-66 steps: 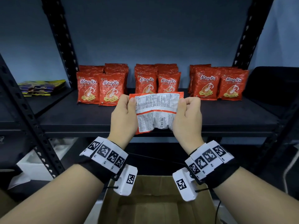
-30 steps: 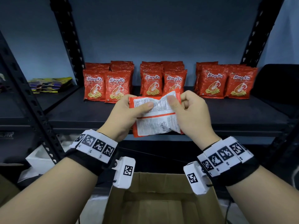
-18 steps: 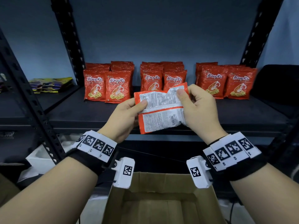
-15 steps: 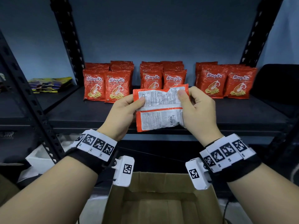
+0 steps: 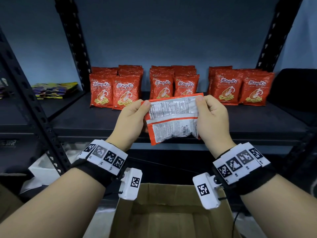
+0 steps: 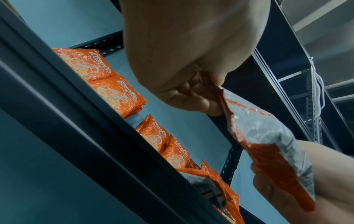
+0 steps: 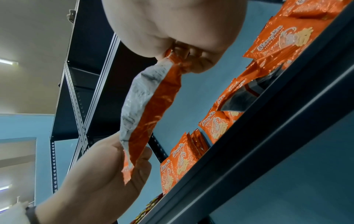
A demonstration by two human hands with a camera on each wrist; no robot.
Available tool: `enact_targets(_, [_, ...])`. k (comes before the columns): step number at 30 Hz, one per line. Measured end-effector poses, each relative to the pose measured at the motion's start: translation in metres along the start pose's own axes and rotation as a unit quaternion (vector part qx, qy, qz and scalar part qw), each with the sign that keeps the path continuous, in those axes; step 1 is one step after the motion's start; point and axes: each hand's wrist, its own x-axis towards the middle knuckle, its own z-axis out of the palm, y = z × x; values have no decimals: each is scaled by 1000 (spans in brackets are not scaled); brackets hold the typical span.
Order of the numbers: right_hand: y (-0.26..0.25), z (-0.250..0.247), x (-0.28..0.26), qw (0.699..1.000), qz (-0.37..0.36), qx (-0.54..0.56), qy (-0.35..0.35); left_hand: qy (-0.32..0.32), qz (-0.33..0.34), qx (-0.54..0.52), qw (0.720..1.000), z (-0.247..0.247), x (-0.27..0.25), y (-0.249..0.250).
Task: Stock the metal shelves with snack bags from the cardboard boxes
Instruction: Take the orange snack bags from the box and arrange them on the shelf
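Observation:
Both hands hold one red snack bag (image 5: 172, 118) in front of the black metal shelf (image 5: 85, 121), its white printed back facing me. My left hand (image 5: 132, 119) pinches its left edge, thumb on the back near the top corner. My right hand (image 5: 211, 117) pinches the right edge the same way. The left wrist view shows the fingers of my left hand (image 6: 193, 98) curled behind the bag (image 6: 268, 144). In the right wrist view my right hand (image 7: 184, 50) grips the bag (image 7: 149, 109) at its top. Upright red bags stand in three groups: left (image 5: 114, 90), middle (image 5: 173, 83), right (image 5: 240, 88).
An open cardboard box (image 5: 171, 212) sits below my wrists, its inside looking bare. Flat yellow and purple packets (image 5: 54, 90) lie on the neighbouring shelf to the left. Perforated black uprights (image 5: 73, 40) frame the shelf. The shelf's front half in front of the bags is bare.
The bag has been turned and straightened between my hands, rising slightly; my thumbs have shifted from the middle of its back out to the top corners.

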Motion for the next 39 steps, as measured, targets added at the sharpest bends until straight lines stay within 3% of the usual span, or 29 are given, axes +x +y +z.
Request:
enact_targets(4, [2,-1,2,1000,7,-3,4,-4,18,27,999,2,0,1])
enact_targets(7, [-1,-7,4,998,-28,-53,-6,-37,18,43,998,-3,1,6])
enact_targets(10, [1,-8,5,995,-44,-84,-20,-29,31,58,997,-5,2,10])
enact_targets(17, [-3,-7,6,999,18,-40,-24,-19,-43,-67,997,-4,-1,20])
enact_targets(20, [-8,-10,1,987,-76,-93,-106,-11,-57,-98,994,-4,4,28])
enact_targets(23, [-12,-9,-10,951,-175,-131,-217,-29,-66,-116,991,-2,4,34])
enact_targets(26, [-11,4,-19,949,-205,-118,-210,-57,-73,-115,989,0,0,40])
enact_targets(29, [-10,10,-21,965,-161,-64,-199,-47,-26,-14,998,-5,0,39])
enact_targets(32, [-13,7,-18,962,-25,2,-271,-14,22,48,999,-18,4,32])
enact_targets(36, [-15,3,-13,942,54,55,-327,-127,-6,52,991,-24,1,27])
enact_targets(39, [-14,4,-14,939,114,109,-305,-128,4,51,990,-22,1,25])
